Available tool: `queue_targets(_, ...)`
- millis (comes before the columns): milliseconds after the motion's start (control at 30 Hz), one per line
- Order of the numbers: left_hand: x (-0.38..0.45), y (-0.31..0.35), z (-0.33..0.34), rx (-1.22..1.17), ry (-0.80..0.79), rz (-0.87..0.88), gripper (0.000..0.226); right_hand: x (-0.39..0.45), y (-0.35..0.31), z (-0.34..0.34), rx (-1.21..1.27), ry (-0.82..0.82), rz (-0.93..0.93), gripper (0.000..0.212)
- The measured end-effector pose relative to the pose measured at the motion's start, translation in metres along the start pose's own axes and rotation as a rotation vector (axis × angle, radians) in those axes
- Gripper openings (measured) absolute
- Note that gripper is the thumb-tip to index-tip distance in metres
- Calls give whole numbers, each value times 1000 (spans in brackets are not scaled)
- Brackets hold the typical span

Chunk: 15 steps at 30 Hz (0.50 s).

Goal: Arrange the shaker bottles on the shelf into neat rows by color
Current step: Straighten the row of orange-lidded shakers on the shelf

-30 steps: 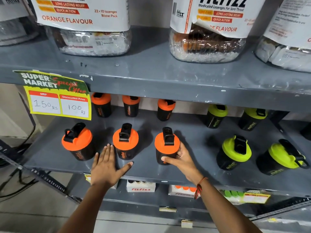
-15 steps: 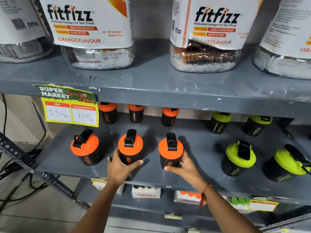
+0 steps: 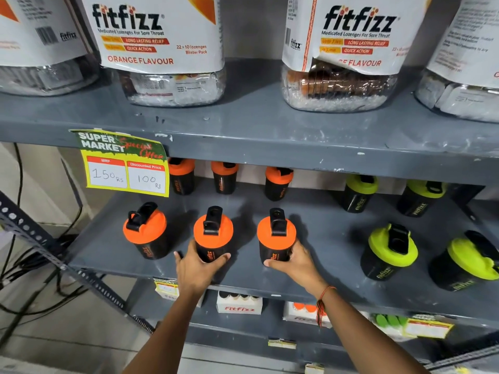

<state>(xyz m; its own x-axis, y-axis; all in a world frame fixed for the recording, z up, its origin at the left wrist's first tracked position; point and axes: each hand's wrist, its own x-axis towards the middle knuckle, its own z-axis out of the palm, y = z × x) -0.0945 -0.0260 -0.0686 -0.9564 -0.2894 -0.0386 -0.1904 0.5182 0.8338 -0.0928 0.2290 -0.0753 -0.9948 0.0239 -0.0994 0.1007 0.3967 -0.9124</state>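
The left hand (image 3: pixel 195 268) gripped the middle orange bottle (image 3: pixel 213 234) on the shelf (image 3: pixel 324 238) — fingers closed round its base. The right hand (image 3: pixel 293 261) clasped the neighbouring orange bottle (image 3: pixel 276 236) likewise.

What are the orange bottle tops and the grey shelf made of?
The orange lid under the right hand looks like smooth matte plastic: even bright colour, moulded shape, black flip cap. The grey shelf is probably painted metal: thin flat edge, with chipped and scuffed paint.
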Motion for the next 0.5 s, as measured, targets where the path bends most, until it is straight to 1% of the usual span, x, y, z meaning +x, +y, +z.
queue_targets(100, 0, 0, -3, 23, -24, 17, 94, -1, -1, 1, 26, 2, 0, 69)
queue_targets(167, -6, 3, -3, 22, -10, 50, 92, -3, -2, 2, 61, -8, 11, 75)
queue_targets(267, -20, 5, -4, -13, 33, 116, 103, -11, -2, 1, 167, -2, 16, 95)
queue_targets(333, -33, 2, -5, -17, 59, 93, 112, -21, 0, -2, 229, -3, -2, 114)
queue_targets(400, -49, -1, -4, -32, 145, 63, 115, -35, 1, -5, 245, 13, 7, 128)
queue_targets(433, -59, 0, -1, -38, 198, 61, 113, -43, 2, -7, 247, 41, 13, 129)
queue_targets(500, -80, 5, 7, -3, 276, 95, 101, -60, 7, -14, 254, 102, 12, 115)
